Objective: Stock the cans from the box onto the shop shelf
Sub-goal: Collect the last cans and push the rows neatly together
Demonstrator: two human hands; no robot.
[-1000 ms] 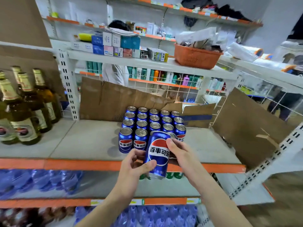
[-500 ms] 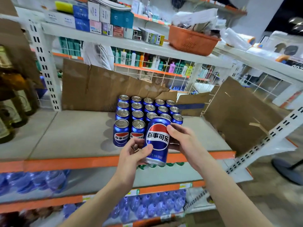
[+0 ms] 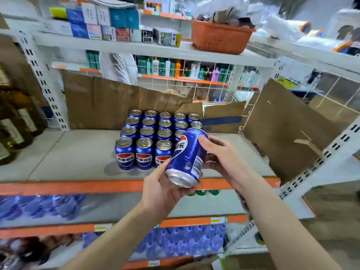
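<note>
the blue pepsi can point(image 3: 186, 157) is held in both hands in front of the middle shelf point(image 3: 68, 152), tilted so its top leans away toward the back and its bare silver base faces the camera. the left hand point(image 3: 163, 190) cups it from below, thumb and fingers curled round the lower rim; the right hand point(image 3: 224, 162) wraps the far side, thumb lying across the top shoulder of the can. both hands are closed on it.

it hangs just in front of the block of stocked cans point(image 3: 153, 137), over the open slot at the right end of the front row.

judging by its look, the can is full and sealed, so it should feel fairly weighty for its size, with stiff walls that still dent under a hard squeeze. the painted aluminium is smooth (likely slick if damp), so a wrap round the mid-body is the safest hold, not the rims. one hand round the waist should be enough to stand it upright in the gap, logo turned forward like its neighbours. set it down flat, since a dropped can may dent.
</note>
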